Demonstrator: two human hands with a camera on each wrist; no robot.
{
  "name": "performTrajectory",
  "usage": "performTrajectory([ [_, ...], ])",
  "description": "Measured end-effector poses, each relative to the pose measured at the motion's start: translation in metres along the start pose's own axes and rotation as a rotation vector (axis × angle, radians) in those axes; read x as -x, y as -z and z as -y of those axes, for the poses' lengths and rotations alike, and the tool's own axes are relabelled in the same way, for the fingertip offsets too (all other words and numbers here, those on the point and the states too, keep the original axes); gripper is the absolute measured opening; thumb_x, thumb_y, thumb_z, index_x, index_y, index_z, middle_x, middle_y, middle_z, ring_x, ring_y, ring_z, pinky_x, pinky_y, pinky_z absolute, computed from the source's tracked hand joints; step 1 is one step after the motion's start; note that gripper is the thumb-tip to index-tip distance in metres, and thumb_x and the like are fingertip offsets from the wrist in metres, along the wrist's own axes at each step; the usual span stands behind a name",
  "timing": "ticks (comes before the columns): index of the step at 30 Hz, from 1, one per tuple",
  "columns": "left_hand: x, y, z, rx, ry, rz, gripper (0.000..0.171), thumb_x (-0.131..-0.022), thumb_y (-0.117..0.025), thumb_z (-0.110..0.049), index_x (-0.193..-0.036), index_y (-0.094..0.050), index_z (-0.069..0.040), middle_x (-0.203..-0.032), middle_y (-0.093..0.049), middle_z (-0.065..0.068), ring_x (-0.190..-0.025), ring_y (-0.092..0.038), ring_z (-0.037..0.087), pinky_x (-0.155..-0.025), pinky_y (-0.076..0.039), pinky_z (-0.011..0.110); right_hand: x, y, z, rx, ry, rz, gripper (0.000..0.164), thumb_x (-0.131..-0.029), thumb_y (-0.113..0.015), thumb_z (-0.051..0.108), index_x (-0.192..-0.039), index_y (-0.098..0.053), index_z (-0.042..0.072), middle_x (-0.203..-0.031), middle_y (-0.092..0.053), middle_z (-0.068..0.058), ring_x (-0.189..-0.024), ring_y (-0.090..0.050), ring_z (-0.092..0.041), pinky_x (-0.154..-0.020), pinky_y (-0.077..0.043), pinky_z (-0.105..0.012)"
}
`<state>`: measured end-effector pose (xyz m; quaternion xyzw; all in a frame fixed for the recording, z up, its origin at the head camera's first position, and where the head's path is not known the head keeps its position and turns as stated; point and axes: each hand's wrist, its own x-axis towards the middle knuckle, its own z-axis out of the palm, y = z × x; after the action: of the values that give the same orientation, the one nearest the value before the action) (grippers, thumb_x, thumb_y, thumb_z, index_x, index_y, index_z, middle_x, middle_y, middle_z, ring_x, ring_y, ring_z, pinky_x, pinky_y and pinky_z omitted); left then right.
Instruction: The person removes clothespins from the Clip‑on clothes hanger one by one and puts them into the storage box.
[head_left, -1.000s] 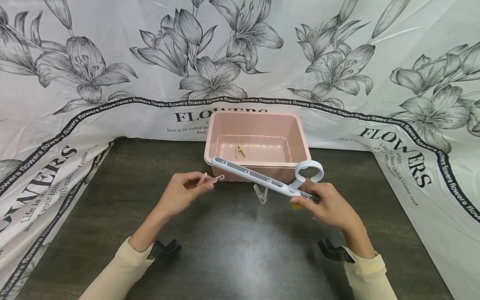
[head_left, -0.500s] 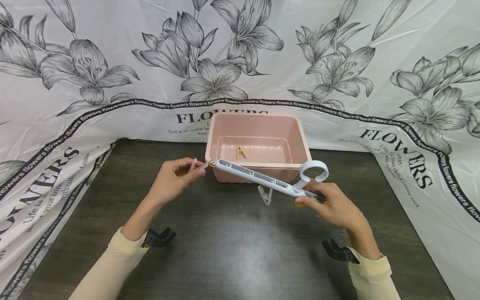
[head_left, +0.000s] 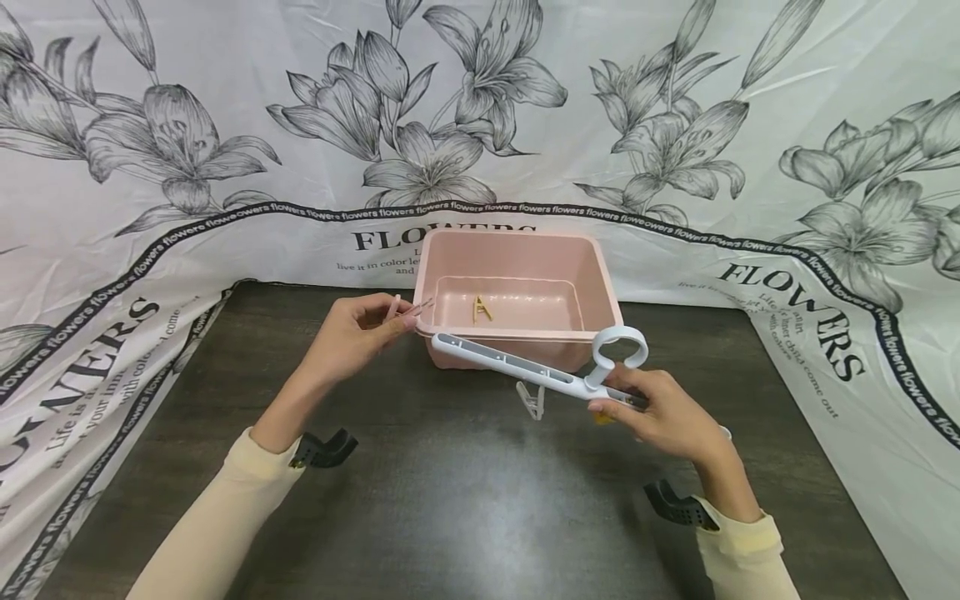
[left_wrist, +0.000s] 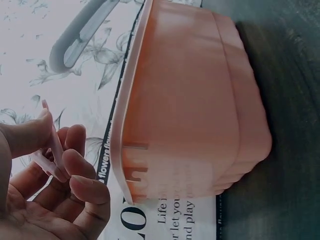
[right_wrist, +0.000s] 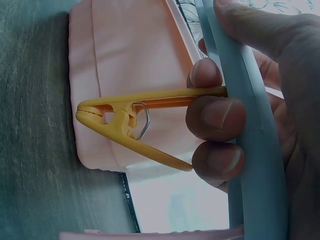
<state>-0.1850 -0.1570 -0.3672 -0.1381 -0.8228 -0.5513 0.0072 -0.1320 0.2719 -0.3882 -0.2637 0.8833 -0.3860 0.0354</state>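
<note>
My left hand [head_left: 348,337] pinches a pink clothes peg [left_wrist: 56,147] between thumb and fingers, at the left front corner of the pink bin [head_left: 517,257]. My right hand [head_left: 663,410] grips a pale blue clip hanger [head_left: 502,362] by its right end, holding the bar slanted before the bin with its ring-shaped hook upward. Below the bar hangs a white clothes peg [head_left: 531,402]. A yellow clothes peg [right_wrist: 120,120] hangs by the right fingers in the right wrist view. Another pink piece [right_wrist: 150,235] shows along that view's bottom edge.
Inside the bin lies a yellow peg [head_left: 481,310]. The dark wooden tabletop [head_left: 480,517] spreads in front. A white cloth [head_left: 315,242] with printed flowers stands behind and at both sides.
My left hand has moved up and back with the pink peg, from beside the hanger's left end to the bin's corner. The hanger has shifted slightly, still in my right hand.
</note>
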Motion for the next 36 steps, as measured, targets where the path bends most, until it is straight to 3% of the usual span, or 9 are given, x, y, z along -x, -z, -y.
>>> performTrajectory([
  [6,-0.012,-0.003,-0.007,-0.009,-0.021,-0.001,0.024,-0.096,-0.074,-0.027,-0.111,-0.075,-0.007,-0.079,-0.066,0.002,-0.069,-0.060,0.015,-0.061,-0.049,0.026,0.000,-0.001,-0.001,0.039,0.047,-0.016,0.015,-0.091,-0.079,0.017,-0.103,-0.072,0.012,-0.085,-0.076,0.004,-0.058,-0.058,0.000,-0.053,-0.052,-0.026],
  [13,-0.022,-0.005,-0.014,-0.019,-0.020,0.015,0.026,-0.097,-0.074,-0.027,-0.112,-0.074,-0.006,-0.076,-0.064,0.002,-0.068,-0.057,0.015,-0.058,-0.047,0.027,0.001,-0.001,-0.002,0.010,0.014,0.001,0.017,-0.092,-0.078,0.019,-0.106,-0.072,0.012,-0.085,-0.077,-0.001,-0.055,-0.059,-0.002,-0.047,-0.051,-0.028],
  [16,-0.028,-0.005,-0.015,-0.029,-0.031,0.017,0.028,-0.097,-0.073,-0.030,-0.112,-0.074,-0.007,-0.081,-0.067,0.008,-0.069,-0.058,0.016,-0.058,-0.047,0.026,0.000,0.000,-0.002,0.021,0.047,0.002,0.016,-0.092,-0.078,0.018,-0.107,-0.072,0.014,-0.087,-0.078,0.000,-0.064,-0.062,-0.002,-0.056,-0.054,-0.026],
  [19,-0.033,-0.005,-0.015,-0.022,-0.033,0.023,0.028,-0.097,-0.073,-0.030,-0.113,-0.075,-0.006,-0.089,-0.072,0.014,-0.075,-0.063,0.017,-0.061,-0.049,0.026,-0.001,0.000,-0.002,0.018,0.061,0.005,0.014,-0.092,-0.078,0.018,-0.105,-0.072,0.016,-0.085,-0.079,0.002,-0.066,-0.061,-0.001,-0.059,-0.054,-0.025],
  [24,-0.040,-0.005,-0.015,-0.037,-0.015,0.035,0.031,-0.096,-0.074,-0.031,-0.114,-0.075,-0.005,-0.098,-0.077,0.014,-0.090,-0.072,0.024,-0.066,-0.052,0.025,-0.002,0.000,-0.003,-0.018,0.034,0.027,0.013,-0.093,-0.077,0.019,-0.104,-0.072,0.013,-0.083,-0.078,0.000,-0.056,-0.058,-0.001,-0.048,-0.051,-0.027],
  [27,-0.046,-0.005,-0.016,-0.054,-0.025,0.048,0.030,-0.097,-0.074,-0.029,-0.113,-0.074,-0.005,-0.101,-0.077,0.016,-0.097,-0.073,0.030,-0.067,-0.052,0.025,-0.001,0.001,-0.003,-0.002,0.027,0.024,0.013,-0.093,-0.077,0.021,-0.103,-0.073,0.014,-0.083,-0.078,0.002,-0.059,-0.059,-0.002,-0.051,-0.052,-0.027],
  [36,-0.062,-0.008,-0.022,-0.103,-0.039,0.065,0.028,-0.096,-0.074,-0.031,-0.111,-0.076,-0.007,-0.097,-0.078,0.015,-0.086,-0.070,0.014,-0.065,-0.048,0.026,-0.002,-0.001,-0.002,0.007,0.044,0.022,0.012,-0.093,-0.078,0.020,-0.101,-0.074,0.013,-0.080,-0.077,0.008,-0.065,-0.062,-0.001,-0.059,-0.053,-0.025],
])
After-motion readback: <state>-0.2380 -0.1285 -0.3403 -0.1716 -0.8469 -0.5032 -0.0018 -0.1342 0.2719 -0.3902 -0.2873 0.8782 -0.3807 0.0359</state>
